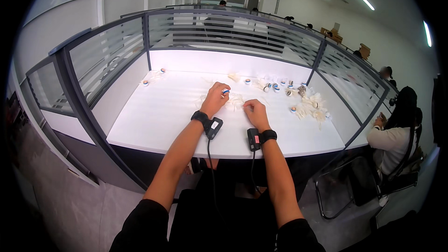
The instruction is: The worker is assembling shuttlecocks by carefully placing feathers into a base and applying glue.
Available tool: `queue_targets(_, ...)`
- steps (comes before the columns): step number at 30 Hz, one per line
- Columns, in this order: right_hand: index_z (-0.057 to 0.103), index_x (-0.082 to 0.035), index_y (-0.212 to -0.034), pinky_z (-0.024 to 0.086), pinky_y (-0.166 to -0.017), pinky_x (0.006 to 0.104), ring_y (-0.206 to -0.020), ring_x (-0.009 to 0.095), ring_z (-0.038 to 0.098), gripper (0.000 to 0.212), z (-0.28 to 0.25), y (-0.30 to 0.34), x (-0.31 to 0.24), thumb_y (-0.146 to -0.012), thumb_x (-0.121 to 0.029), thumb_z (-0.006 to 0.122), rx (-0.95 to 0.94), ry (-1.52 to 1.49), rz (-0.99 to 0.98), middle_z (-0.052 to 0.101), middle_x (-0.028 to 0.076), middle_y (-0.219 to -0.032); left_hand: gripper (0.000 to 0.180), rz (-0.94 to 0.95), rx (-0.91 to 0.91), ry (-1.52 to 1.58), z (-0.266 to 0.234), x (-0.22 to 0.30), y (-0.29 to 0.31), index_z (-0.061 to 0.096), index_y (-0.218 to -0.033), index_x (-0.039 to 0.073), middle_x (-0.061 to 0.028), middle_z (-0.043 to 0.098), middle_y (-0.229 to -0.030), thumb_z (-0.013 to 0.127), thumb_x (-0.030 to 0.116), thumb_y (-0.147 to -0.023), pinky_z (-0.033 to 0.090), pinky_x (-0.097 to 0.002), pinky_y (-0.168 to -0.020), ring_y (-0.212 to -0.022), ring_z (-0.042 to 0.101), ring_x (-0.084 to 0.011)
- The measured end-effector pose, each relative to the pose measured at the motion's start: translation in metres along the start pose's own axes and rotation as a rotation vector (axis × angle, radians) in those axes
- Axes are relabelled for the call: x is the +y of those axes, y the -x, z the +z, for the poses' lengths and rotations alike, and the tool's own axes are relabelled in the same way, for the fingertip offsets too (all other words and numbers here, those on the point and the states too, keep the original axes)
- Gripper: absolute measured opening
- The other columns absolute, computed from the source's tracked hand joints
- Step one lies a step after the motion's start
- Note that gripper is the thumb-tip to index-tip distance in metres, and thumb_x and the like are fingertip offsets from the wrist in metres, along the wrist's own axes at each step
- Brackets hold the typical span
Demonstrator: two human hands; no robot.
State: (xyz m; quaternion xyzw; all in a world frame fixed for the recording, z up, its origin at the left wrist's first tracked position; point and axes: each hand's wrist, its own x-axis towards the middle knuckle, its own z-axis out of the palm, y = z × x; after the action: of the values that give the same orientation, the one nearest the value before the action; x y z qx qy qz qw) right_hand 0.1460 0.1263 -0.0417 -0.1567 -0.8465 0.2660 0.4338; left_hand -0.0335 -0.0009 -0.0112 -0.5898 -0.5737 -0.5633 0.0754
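White feather shuttlecocks with banded round bases lie about the white desk [158, 121]. My left hand [214, 100] is closed around the base of one shuttlecock [226, 92], whose blue band shows between thumb and fingers. Pale feathers [236, 99] spread between my two hands, and I cannot tell whether they belong to the held shuttlecock. My right hand [256, 114] sits at the right end of these feathers with thumb and fingers pinched together. What lies in that pinch, if anything, is too small to make out.
Several shuttlecocks [293, 109] cluster at the back right, with two more [145, 83] at the far left. Low partitions [196, 60] enclose the desk on three sides. Cables [212, 168] hang from wrist-worn devices. A seated person [392, 140] is at the right beside a folding chair [345, 191].
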Motion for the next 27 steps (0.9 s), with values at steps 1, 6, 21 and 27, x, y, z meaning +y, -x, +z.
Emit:
queue_targets(1,0.071,-0.001,-0.094,0.055,-0.089,0.0361,-0.094,0.03,0.069,0.011,0.0,0.0,0.0,-0.085,-0.006,0.07,0.028,-0.012,0.011,0.071,0.015,-0.103,0.026,0.0,-0.001,0.0,0.0,0.001,0.0,0.065,-0.112,0.001,-0.0136,0.06,-0.11,0.066,-0.002,-0.086,0.059,-0.0319,-0.074,-0.086,0.069,-0.0249)
queue_targets(6,0.064,0.0,-0.096,0.054,-0.077,0.0417,-0.085,0.033,0.068,0.007,0.0,-0.005,-0.009,-0.091,-0.004,0.064,0.231,0.134,-0.141,0.069,0.017,-0.093,0.029,-0.017,-0.009,0.005,-0.002,-0.003,0.001,0.064,-0.115,0.001,-0.0136,0.06,-0.112,0.068,-0.001,-0.087,0.059,-0.0318,-0.074,-0.087,0.07,-0.0238)
queue_targets(21,0.053,0.0,-0.102,0.053,-0.073,0.0356,-0.08,0.027,0.069,0.005,-0.006,-0.007,-0.022,-0.101,-0.004,0.053,0.292,-0.121,0.02,0.07,0.015,-0.088,0.031,-0.128,-0.107,-0.04,-0.004,0.018,0.0,0.067,-0.107,-0.002,-0.0149,0.073,-0.092,0.074,0.024,-0.092,0.055,-0.0357,-0.073,-0.079,0.07,-0.0246)
queue_targets(27,0.053,0.0,-0.102,0.054,-0.074,0.0348,-0.079,0.026,0.069,0.007,-0.005,-0.008,-0.021,-0.102,-0.006,0.052,0.268,-0.159,0.056,0.07,0.014,-0.088,0.03,-0.082,-0.155,-0.115,-0.006,0.019,-0.001,0.068,-0.099,-0.002,-0.0118,0.072,-0.083,0.077,0.025,-0.089,0.052,-0.0341,-0.067,-0.07,0.067,-0.0213)
